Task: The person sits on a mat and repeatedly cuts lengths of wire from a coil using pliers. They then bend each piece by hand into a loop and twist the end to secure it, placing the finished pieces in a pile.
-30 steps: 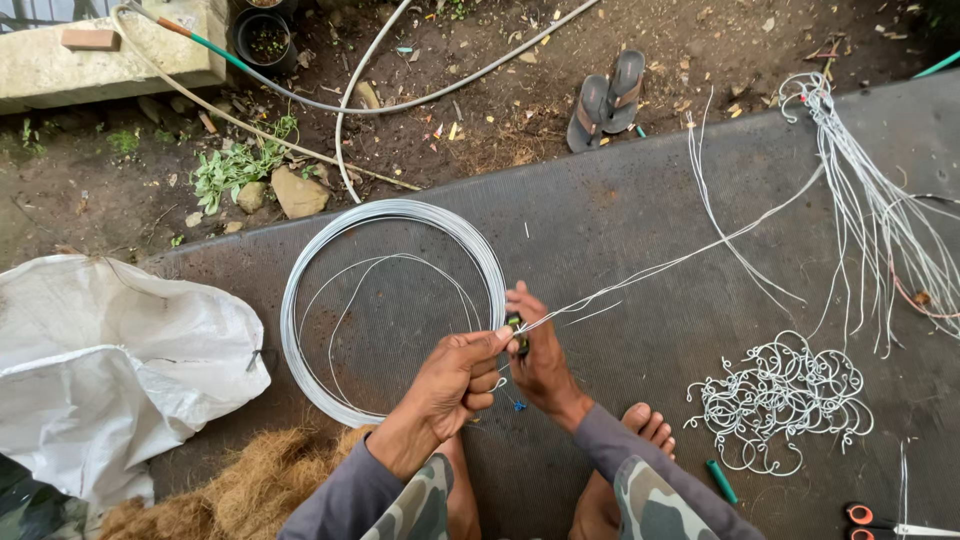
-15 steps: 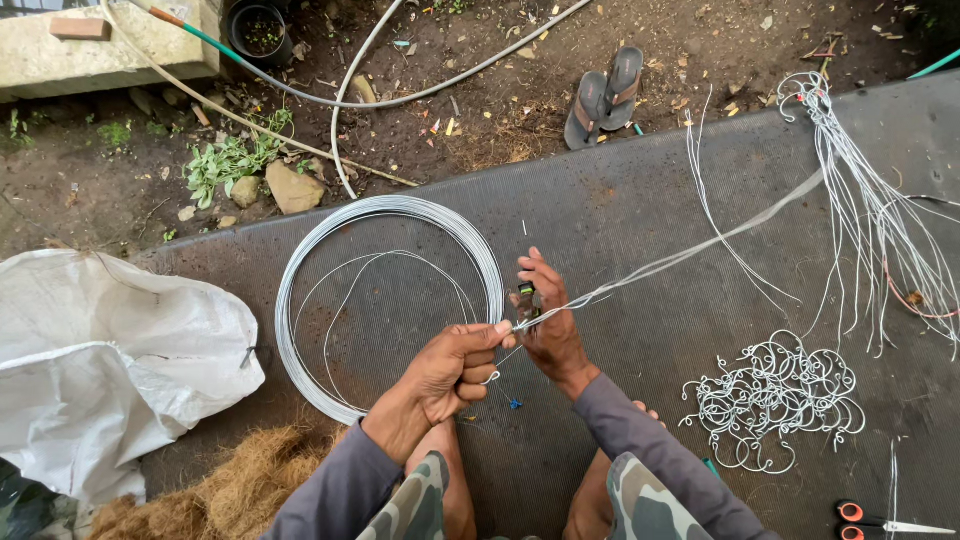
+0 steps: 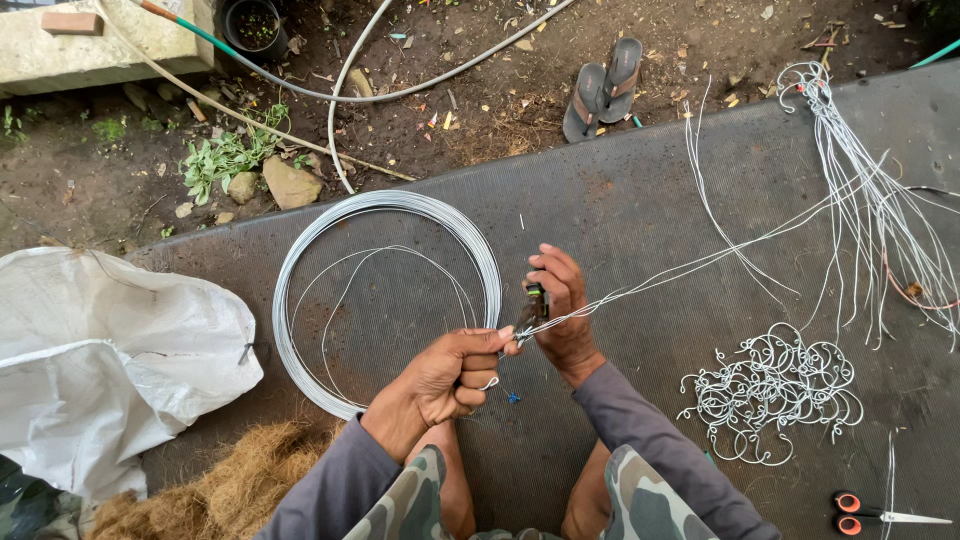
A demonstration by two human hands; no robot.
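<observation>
Two hands: both meet over the dark mat (image 3: 620, 210), almost touching, each gripping something.
Left hand (image 3: 450, 375): fist closed on a thin wire (image 3: 700, 265); the index finger points toward the other hand.
Right hand (image 3: 562, 310): fingers wrapped round a small dark tool (image 3: 535, 303), held upright just above the spot where the wire leaves the left fist; whether its tip bites the wire cannot be told.
Wire: runs taut from the hands up and to the right, across the mat, into the strands at the far right.
Coil (image 3: 385, 300): a big ring of grey wire flat on the mat, just left of the hands, with a few loose loops inside it.
Strands (image 3: 880, 200): a sheaf of long cut wires fanned out at the upper right edge of the mat.
Hooks (image 3: 775, 395): a tangled heap of small curled wire pieces, right of the right forearm.
Scissors (image 3: 880, 517): orange handles, at the lower right corner.
Sack (image 3: 110, 360): white, crumpled, at the left off the mat.
Fibre (image 3: 230, 485): brown clump below the sack.
Sandals (image 3: 603, 85): a pair on the soil beyond the mat.
Hose (image 3: 400, 92): pale, curving over the soil at the top.
</observation>
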